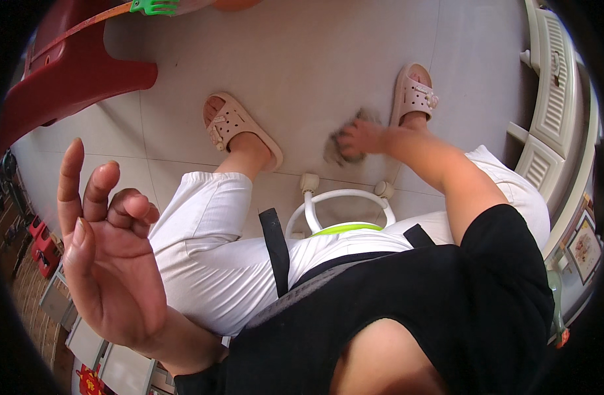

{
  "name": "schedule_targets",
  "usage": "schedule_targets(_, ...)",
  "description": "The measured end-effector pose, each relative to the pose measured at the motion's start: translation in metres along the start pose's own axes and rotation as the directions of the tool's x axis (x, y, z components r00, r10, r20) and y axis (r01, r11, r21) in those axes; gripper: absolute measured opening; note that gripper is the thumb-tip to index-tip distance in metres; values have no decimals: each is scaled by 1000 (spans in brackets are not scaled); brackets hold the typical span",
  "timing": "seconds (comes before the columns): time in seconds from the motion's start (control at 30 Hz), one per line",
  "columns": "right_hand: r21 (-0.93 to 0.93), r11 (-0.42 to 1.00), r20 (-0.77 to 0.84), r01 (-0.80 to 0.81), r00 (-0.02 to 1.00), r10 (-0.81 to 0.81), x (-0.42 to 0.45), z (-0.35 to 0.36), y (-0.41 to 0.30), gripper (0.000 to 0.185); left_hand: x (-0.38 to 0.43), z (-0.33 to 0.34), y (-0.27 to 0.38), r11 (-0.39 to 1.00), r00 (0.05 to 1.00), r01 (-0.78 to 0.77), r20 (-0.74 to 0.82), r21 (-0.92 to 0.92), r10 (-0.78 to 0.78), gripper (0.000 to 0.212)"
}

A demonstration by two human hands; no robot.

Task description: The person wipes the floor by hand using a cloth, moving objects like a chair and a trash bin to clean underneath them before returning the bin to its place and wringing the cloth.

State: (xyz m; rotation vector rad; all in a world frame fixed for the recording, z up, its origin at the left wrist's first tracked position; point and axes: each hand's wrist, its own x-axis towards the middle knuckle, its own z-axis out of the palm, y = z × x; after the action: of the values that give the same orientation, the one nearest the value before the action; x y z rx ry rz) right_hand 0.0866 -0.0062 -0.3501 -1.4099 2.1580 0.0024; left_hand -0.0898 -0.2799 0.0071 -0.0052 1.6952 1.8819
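Note:
My left hand (119, 256) is raised at the left, palm up and fingers apart, with nothing in it. Low over the tiled floor, my right hand (363, 138) grips a crumpled grey-brown cloth (339, 148). Both are blurred, so I cannot tell whether the cloth touches the floor. Two pale pink slide sandals, the left one (238, 126) and the right one (414, 96), are on my feet, and the cloth is between them. Beneath me is a white-framed stool (349, 195) with a green rim.
A dark red plastic chair (80, 89) stands at the upper left. Across it lies an orange stick (92, 22) with a green pronged end (154, 6). Cream cabinets with louvred fronts (553, 74) line the right side. Near them are a framed picture (584, 247) and a glass bottle (556, 296).

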Motion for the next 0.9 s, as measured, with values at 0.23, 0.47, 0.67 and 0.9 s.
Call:
schedule_targets(0.23,473,670,-190,-573,676,712,15,-45,117,48,8,11,1,1000,1000,-14,-10,-22,14,58)
schedule_targets(0.47,918,-309,205,247,369,906,-54,-105,144,47,12,15,8,994,993,-107,47,14,106,52)
schedule_targets(0.67,707,-388,315,591,229,921,-78,-108,130,47,13,24,17,989,988,-148,30,-10,149,47)
schedule_targets(0.9,354,-445,289,823,356,889,-69,-155,93,36,25,37,16,984,997,-39,-70,-173,27,32)
